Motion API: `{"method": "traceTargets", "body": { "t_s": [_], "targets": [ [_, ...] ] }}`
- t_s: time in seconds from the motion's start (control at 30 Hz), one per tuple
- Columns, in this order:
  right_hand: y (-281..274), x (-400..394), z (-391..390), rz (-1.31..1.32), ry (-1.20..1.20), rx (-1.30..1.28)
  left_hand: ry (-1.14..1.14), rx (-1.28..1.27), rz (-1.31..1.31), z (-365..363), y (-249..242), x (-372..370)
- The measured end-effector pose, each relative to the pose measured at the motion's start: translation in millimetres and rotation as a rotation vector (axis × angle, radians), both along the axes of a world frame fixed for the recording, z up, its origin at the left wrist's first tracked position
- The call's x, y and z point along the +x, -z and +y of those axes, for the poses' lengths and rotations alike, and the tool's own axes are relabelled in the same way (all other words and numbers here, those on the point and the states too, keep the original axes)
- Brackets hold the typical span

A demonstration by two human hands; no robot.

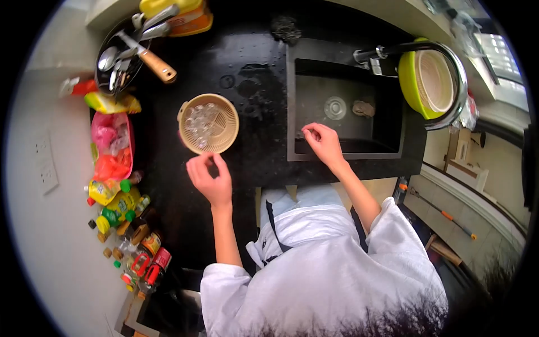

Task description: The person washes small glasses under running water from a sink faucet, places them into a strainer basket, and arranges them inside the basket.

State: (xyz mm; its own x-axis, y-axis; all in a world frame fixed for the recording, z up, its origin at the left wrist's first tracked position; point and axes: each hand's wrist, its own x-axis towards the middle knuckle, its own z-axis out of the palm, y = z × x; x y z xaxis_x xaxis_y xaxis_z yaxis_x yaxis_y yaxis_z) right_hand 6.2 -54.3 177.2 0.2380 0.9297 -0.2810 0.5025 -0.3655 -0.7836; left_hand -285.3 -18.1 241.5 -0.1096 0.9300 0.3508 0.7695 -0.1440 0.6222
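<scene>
A beige plastic colander [228, 126] stands on the black counter with several small clear, rounded pieces [202, 124] in it. Just at its near rim is my left hand [211, 178], thumb and index finger curved toward each other in a pinch. Whether the fingertips touch the rim or hold something small, I cannot make out. My right hand [324, 147] hovers over the near left part of the dark sink [291, 101], its fingers curled in against the thumb. What is between them, if anything, does not show. A brownish lump [364, 108] lies in the sink beside the drain [335, 108].
A black faucet [368, 55] arches at the sink's right, by a green basin [409, 78]. Bottles [115, 208], a pink basket [132, 140] and a pan of utensils [101, 78] line the left wall. A dark scrubber [286, 28] sits behind the sink.
</scene>
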Motion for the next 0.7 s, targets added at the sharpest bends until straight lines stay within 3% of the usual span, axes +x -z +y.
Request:
{"method": "traceTargets", "body": {
  "t_s": [0.07,0.13,0.2,0.27,0.33,0.43,0.7],
  "targets": [
    [60.7,71.2,-21.5,-0.063,0.022,-0.033,0.399,-0.105,-0.074,-10.6,-5.6,52.9],
    [95.3,123.6,-16.5,-0.182,0.043,-0.242,0.743,-0.285,-0.170,-11.0,9.3,119.9],
    [144.3,155.4,-14.6,-0.286,0.013,-0.258,0.886,-0.459,-0.170,-4.0,48.9,183.1],
    [171.2,160.4,-15.1,-0.373,-0.034,-0.270,0.940,-0.647,0.015,6.9,116.4,227.3],
    [177.2,146.1,-4.5,-0.427,-0.188,-0.545,0.757,-0.826,0.259,16.4,175.6,261.1],
    [187.6,123.6,-14.2,-0.463,-0.147,-0.517,0.508,-1.060,0.514,24.1,225.0,275.4],
    [193.6,107.4,-7.1,-0.370,-0.371,-0.406,0.544,-1.123,0.430,3.2,276.3,279.0]
  ]
}}
